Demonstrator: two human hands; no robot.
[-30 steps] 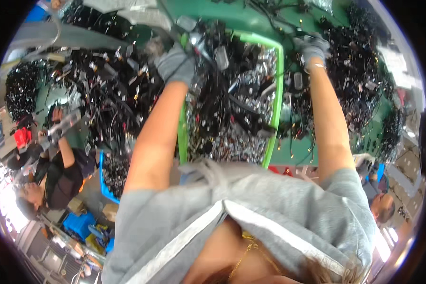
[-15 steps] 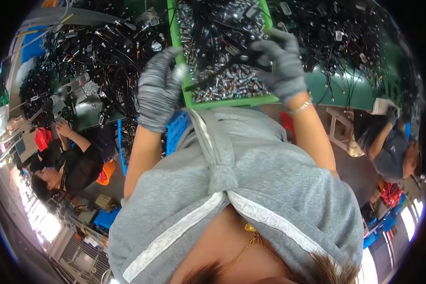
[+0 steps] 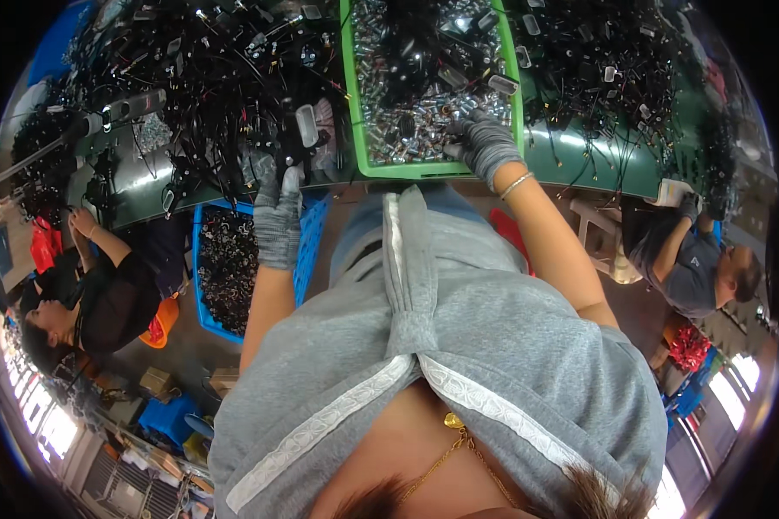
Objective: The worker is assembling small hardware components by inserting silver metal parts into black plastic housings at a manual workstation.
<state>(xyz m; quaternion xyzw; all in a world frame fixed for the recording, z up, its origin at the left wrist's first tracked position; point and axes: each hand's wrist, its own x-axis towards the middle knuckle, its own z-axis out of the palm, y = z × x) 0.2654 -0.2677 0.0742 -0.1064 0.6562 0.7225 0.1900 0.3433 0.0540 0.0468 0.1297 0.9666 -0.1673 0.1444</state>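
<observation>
The wearer's grey top filled the bottom centre of the frame, its belt tied in front. Left of centre, the left hand, in a striped grey knit glove, stood upright at the near edge of the green counter. Its fingers were spread and seemed to hold nothing (a crumpled clear wrapping lay close to their tips, and contact could not be made out). Just beside that hand, lower left of centre, a blue crate held a heap of small dark parts.

Right of the middle, the right hand, gloved alike and with a bracelet at the wrist, reached over the near rim of a green bin. Its fingers curled down onto small silvery metal parts; whether they gripped any could not be told. Those parts covered the bin's floor at upper centre, with black cables lying over them farther up.

Tangled black wiring spread across the upper left, and a second pile across the upper right. Co-workers sat at the left and right edges.
</observation>
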